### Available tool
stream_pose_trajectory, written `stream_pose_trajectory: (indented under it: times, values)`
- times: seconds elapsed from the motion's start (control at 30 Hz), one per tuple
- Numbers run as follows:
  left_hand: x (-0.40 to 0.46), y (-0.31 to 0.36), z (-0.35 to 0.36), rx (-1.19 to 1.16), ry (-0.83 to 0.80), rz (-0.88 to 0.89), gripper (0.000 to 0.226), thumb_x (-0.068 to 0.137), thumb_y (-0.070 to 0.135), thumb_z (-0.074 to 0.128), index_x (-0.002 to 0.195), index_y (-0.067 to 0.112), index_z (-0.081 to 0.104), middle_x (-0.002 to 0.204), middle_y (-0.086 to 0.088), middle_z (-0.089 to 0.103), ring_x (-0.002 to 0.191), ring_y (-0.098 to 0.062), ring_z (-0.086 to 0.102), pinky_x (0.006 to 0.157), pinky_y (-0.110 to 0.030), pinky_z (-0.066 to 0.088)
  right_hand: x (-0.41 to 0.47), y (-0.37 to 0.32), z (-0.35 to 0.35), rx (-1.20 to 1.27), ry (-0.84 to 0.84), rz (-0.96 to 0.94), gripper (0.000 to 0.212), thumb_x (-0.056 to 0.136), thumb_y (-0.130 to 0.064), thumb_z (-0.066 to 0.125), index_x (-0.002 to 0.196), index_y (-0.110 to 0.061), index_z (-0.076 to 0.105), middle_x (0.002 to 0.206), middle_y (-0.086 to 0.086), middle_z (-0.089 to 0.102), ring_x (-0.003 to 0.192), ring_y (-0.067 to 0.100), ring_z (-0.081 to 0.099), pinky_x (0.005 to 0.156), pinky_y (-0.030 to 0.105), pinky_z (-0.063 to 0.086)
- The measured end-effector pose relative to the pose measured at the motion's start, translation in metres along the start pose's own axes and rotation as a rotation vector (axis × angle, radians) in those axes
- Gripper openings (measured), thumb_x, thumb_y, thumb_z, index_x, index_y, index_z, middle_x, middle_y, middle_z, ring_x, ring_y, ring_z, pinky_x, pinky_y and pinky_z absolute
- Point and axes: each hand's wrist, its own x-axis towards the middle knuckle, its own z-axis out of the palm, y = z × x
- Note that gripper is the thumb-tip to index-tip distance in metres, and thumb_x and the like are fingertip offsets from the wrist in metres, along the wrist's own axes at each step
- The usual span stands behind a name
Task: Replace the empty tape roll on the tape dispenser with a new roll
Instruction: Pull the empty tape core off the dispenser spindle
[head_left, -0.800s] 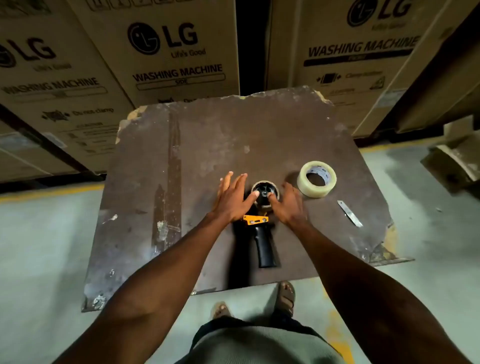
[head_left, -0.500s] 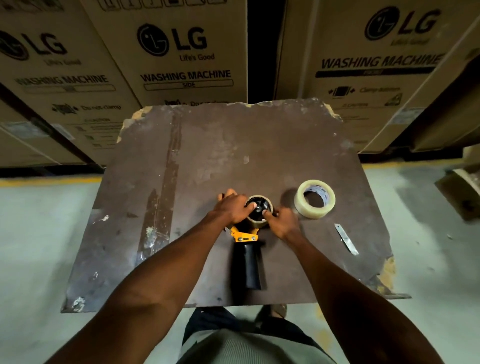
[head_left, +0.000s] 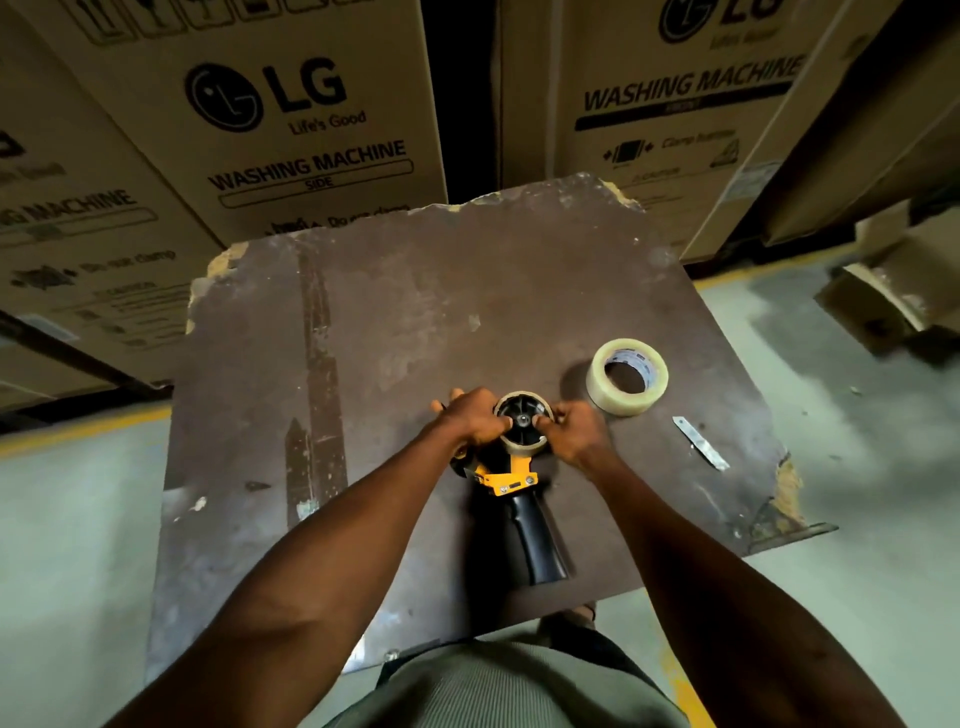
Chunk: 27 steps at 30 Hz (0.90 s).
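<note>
Both hands have closed in since earlier: left hand (head_left: 475, 421) and right hand (head_left: 574, 434) now pinch the empty roll (head_left: 522, 422) on the tape dispenser (head_left: 511, 483); new roll (head_left: 627, 376) lies just right; pulling evenly should free it

Dim, warm light, apparently overhead; new roll (head_left: 627, 376) casts a soft shadow leftward on the board (head_left: 415, 322). Wide-angle bowing at edges. Boxes (head_left: 291, 114) and floor corners soft, slightly smeared.
</note>
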Motion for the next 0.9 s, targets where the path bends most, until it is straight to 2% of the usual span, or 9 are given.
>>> stream_pose_trajectory:
  times: [0.1,0.23,0.33,0.43,0.5,0.6,0.7,0.8,0.9]
  values:
    - [0.000,0.000,0.002,0.011,0.052,-0.006,0.025,0.089,0.042,0.061,0.098,0.020,0.070,0.115,-0.013,0.064,0.128,-0.030,0.037,0.105,-0.052,0.021,0.001,-0.001,0.003,-0.023,0.031,0.013,0.016,0.089,-0.025,0.069,0.097,-0.013,0.078,0.090,0.009,0.077,0.087,0.024,0.071,0.078,0.033,0.055]
    - [-0.001,0.000,0.004,0.010,0.087,-0.009,0.026,0.087,0.042,0.062,0.098,0.021,0.072,0.111,-0.009,0.067,0.127,-0.030,0.039,0.097,-0.047,0.025,0.002,-0.004,0.005,-0.027,0.059,0.046,0.014,0.087,-0.025,0.071,0.095,-0.016,0.077,0.090,0.007,0.077,0.087,0.025,0.071,0.084,0.041,0.058]
    - [0.000,0.001,0.005,-0.006,0.104,-0.014,0.025,0.084,0.040,0.064,0.095,0.020,0.072,0.110,-0.009,0.068,0.124,-0.031,0.043,0.094,-0.043,0.027,0.001,-0.007,0.004,-0.026,0.077,0.051,0.012,0.087,-0.022,0.071,0.097,-0.017,0.076,0.095,0.007,0.076,0.090,0.025,0.070,0.085,0.036,0.057]
    - [0.000,0.003,0.006,0.002,0.130,-0.010,0.023,0.082,0.040,0.065,0.090,0.019,0.071,0.107,-0.009,0.069,0.119,-0.031,0.048,0.089,-0.041,0.029,0.002,-0.008,0.004,-0.017,0.094,0.078,0.013,0.087,-0.022,0.071,0.099,-0.020,0.074,0.098,0.006,0.074,0.088,0.022,0.066,0.078,0.028,0.051]
    - [-0.002,0.005,0.006,0.021,0.150,-0.011,0.024,0.081,0.040,0.065,0.091,0.019,0.071,0.105,-0.008,0.069,0.117,-0.030,0.049,0.085,-0.039,0.029,0.002,-0.009,0.004,-0.006,0.104,0.089,0.013,0.086,-0.021,0.072,0.099,-0.020,0.074,0.097,0.006,0.072,0.090,0.023,0.066,0.076,0.026,0.047]
    - [0.000,0.006,0.007,0.029,0.154,-0.023,0.024,0.077,0.039,0.064,0.090,0.020,0.071,0.102,-0.006,0.070,0.112,-0.028,0.052,0.089,-0.039,0.037,0.002,-0.011,0.001,-0.012,0.126,0.095,0.012,0.085,-0.017,0.071,0.097,-0.019,0.073,0.089,0.005,0.066,0.088,0.025,0.063,0.074,0.025,0.043]
    - [0.002,0.007,0.007,-0.004,0.132,-0.017,0.025,0.070,0.039,0.062,0.083,0.020,0.071,0.095,-0.005,0.072,0.106,-0.029,0.058,0.093,-0.045,0.046,0.002,-0.013,-0.001,-0.009,0.141,0.090,0.010,0.084,-0.013,0.070,0.091,-0.020,0.068,0.085,0.004,0.063,0.082,0.023,0.058,0.072,0.026,0.043]
    - [0.004,0.003,0.002,-0.066,0.072,0.034,0.023,0.076,0.045,0.065,0.075,0.023,0.068,0.093,-0.004,0.073,0.098,-0.027,0.063,0.094,-0.046,0.048,0.002,-0.010,-0.002,0.023,0.136,0.068,0.012,0.081,-0.015,0.072,0.086,-0.024,0.065,0.088,0.006,0.069,0.084,0.025,0.064,0.077,0.031,0.052]
    - [0.004,-0.008,-0.007,-0.284,-0.088,0.210,0.022,0.079,0.044,0.072,0.089,0.024,0.075,0.093,0.000,0.076,0.091,-0.019,0.069,0.092,-0.046,0.054,0.002,0.003,-0.003,0.145,0.060,0.005,0.013,0.077,-0.026,0.075,0.087,-0.024,0.068,0.093,0.006,0.075,0.090,0.025,0.070,0.085,0.043,0.058]
